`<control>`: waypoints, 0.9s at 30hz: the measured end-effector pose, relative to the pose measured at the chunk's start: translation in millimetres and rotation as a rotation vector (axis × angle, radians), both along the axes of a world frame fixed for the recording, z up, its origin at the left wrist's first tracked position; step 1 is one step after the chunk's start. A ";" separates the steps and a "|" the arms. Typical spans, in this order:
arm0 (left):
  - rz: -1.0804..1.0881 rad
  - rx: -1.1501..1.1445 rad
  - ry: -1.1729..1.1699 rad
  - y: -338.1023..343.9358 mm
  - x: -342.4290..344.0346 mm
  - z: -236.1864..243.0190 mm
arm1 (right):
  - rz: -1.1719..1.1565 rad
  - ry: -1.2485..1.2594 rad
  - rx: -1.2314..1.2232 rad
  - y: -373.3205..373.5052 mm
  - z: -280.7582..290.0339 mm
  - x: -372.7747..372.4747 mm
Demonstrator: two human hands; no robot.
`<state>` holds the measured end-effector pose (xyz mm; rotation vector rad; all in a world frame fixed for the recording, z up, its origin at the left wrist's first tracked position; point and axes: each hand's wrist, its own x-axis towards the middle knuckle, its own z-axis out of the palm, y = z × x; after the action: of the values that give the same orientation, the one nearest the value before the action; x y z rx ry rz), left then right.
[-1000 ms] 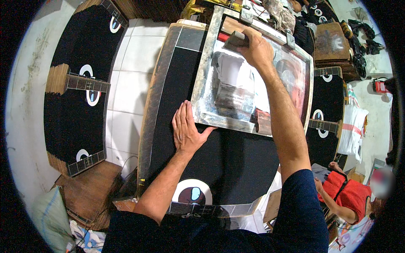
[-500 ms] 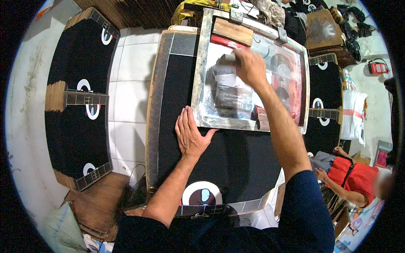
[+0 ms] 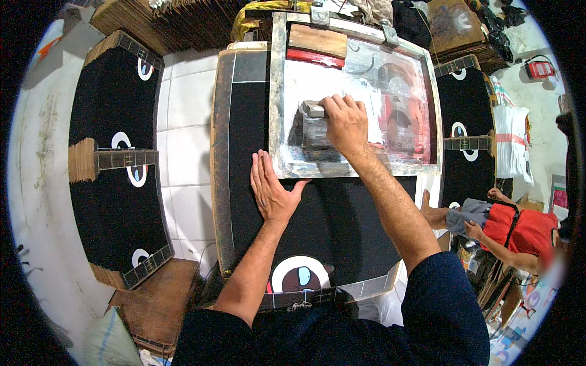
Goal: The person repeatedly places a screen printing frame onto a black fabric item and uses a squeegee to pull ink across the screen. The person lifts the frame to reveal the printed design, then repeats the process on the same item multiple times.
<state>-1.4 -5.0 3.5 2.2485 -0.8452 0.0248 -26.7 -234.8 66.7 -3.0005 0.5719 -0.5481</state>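
Observation:
My right hand point(image 3: 348, 125) grips a squeegee point(image 3: 314, 109) with a greyish handle, and its fingers curl over the top. The squeegee rests on a printing screen point(image 3: 278, 122) smeared with white, grey and red ink. My left hand point(image 3: 274, 192) lies flat with fingers spread on black fabric point(image 3: 354, 219), beside the screen's near left corner. Its thumb reaches along the near frame edge. Farther up the screen lies a second, wooden squeegee point(image 3: 317, 40) with a red edge. A large printed eye point(image 3: 300, 276) shows on the fabric near my body.
Metal clamps point(image 3: 389, 35) hold the screen's far edge. Black printed panels point(image 3: 110, 97) lie to the left past white floor tiles point(image 3: 186, 146), with more panels point(image 3: 464, 110) at the right. A person in red point(image 3: 516, 232) is at the lower right. Stacked boards point(image 3: 171, 27) stand at the back.
My right hand has drawn the squeegee across the screen toward me. My left hand stays in place by the corner. The whole view has shifted slightly.

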 end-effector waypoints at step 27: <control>-0.101 -0.357 -0.021 3.7 2.9 -28.1 | 0.052 0.325 0.169 -124.3 30.0 90.4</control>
<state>1.5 -1.3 -24.7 1.8739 -0.8877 0.1412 63.7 -359.2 96.7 -2.9460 0.5224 -0.0038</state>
